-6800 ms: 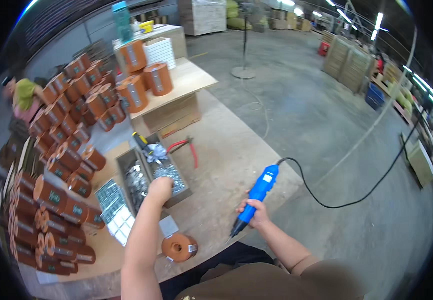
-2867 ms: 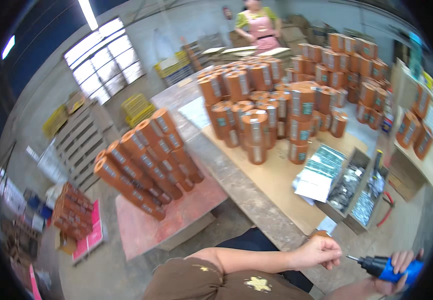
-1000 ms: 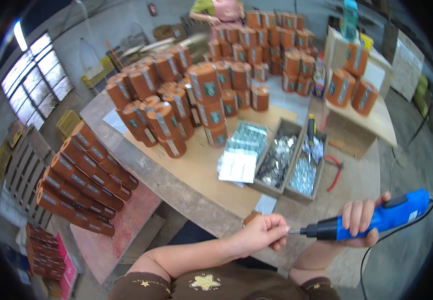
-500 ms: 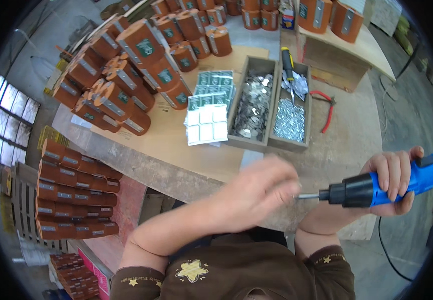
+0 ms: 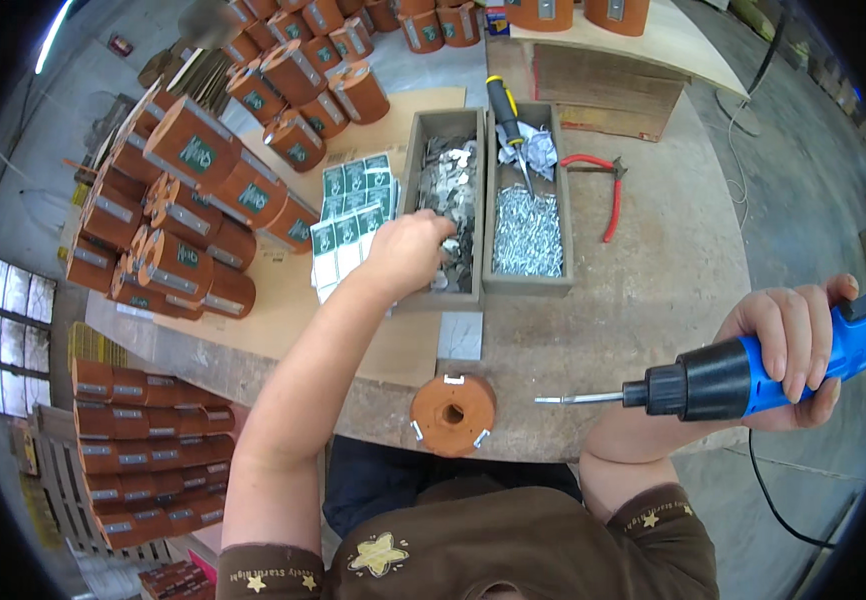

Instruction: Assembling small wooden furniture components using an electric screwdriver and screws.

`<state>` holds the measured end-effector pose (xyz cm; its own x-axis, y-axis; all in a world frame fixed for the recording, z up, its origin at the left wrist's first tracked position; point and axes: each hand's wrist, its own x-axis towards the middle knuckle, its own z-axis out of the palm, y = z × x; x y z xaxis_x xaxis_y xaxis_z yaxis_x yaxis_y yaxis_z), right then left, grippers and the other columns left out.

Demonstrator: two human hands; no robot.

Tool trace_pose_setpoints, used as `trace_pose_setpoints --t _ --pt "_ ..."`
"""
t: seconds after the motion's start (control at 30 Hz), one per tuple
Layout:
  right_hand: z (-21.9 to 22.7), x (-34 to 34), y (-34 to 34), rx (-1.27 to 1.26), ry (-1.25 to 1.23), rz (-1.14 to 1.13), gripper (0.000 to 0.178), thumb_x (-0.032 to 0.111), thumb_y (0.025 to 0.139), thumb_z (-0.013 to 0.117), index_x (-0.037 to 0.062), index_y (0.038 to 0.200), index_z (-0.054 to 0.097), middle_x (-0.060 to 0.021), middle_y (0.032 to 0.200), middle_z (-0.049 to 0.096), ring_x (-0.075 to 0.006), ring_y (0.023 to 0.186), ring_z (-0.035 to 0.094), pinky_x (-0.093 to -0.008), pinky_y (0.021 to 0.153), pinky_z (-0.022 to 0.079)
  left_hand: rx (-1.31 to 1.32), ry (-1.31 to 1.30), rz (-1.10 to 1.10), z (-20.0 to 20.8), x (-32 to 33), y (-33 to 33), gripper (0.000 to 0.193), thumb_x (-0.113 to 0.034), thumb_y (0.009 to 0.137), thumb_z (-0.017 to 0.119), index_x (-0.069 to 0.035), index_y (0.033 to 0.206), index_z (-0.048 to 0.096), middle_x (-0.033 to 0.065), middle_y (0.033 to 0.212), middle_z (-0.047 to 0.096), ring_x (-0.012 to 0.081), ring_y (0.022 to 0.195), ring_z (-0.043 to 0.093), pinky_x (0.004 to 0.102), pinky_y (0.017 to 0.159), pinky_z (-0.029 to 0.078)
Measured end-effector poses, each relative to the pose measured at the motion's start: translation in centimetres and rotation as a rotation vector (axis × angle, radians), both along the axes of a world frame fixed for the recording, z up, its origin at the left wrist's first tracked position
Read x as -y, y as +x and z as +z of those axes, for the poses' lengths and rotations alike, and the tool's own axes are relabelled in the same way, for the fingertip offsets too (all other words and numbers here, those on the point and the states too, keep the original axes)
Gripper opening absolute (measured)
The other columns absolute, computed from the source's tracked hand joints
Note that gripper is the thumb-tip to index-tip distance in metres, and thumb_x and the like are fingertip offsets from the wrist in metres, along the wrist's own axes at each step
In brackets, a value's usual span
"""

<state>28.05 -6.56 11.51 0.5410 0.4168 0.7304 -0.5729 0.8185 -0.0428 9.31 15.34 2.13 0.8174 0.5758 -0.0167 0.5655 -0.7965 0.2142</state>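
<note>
My left hand (image 5: 411, 252) reaches into the grey bin (image 5: 473, 185) of small flat metal plates (image 5: 448, 172), its fingers curled down among them. The fingertips are partly hidden, and what they pinch cannot be made out. My right hand (image 5: 788, 345) is wrapped round a blue and black electric screwdriver (image 5: 718, 378), whose long bit points left above the table edge. Below and left of the bit tip, a round orange-brown block (image 5: 453, 415) with a hole in its middle stands at the near edge. Three small metal pieces show around its rim.
Beside the plates is a bin of screws (image 5: 527, 235) with a yellow-black screwdriver (image 5: 503, 110). Red-handled pliers (image 5: 613, 200) lie right of it, green label sheets (image 5: 348, 215) left. Orange-brown cylinders (image 5: 188, 150) are stacked at the far left, others (image 5: 153, 450) lower left.
My left hand has moved from the bit tip, forward and left, into the bin of plates. The round block has come into sight at the near edge. My right hand keeps its grip.
</note>
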Motion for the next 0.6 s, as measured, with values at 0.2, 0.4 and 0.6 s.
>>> trace_pose_setpoints --t 0.2,0.4,0.6 --pt "0.1 0.2 0.8 -0.007 0.011 -0.048 0.057 0.005 0.070 0.057 -0.0074 0.117 0.028 -0.0036 0.066 0.047 -0.0124 0.056 0.050 -0.0280 0.056 0.042 -0.143 0.094 -0.044 0.8 -1.1 1.4 0.028 -0.009 0.069 0.060 -0.011 0.097 0.056 0.0099 0.088 0.052 0.0300 0.085 0.052 0.0378 0.071 0.043" --pt "-0.2 0.7 1.2 -0.102 -0.009 -0.086 0.058 0.005 0.072 0.056 -0.0076 0.119 0.026 -0.0040 0.066 0.047 -0.0134 0.055 0.050 -0.0277 0.055 0.042 -0.009 0.212 -0.101 -0.1 -2.4 2.6 0.036 -0.006 0.070 0.054 -0.011 0.106 0.052 0.0110 0.102 0.051 0.0292 0.095 0.050 0.0400 0.080 0.039" --pt "-0.3 1.3 1.9 -0.083 0.043 -0.131 0.061 0.005 0.071 0.057 -0.0075 0.121 0.024 -0.0050 0.067 0.048 -0.0140 0.053 0.052 -0.0284 0.050 0.044 -0.073 0.174 -0.102 -3.8 -2.0 3.1 0.053 -0.001 0.068 0.046 -0.004 0.121 0.039 0.0186 0.125 0.038 0.0288 0.114 0.040 0.0387 0.095 0.030"
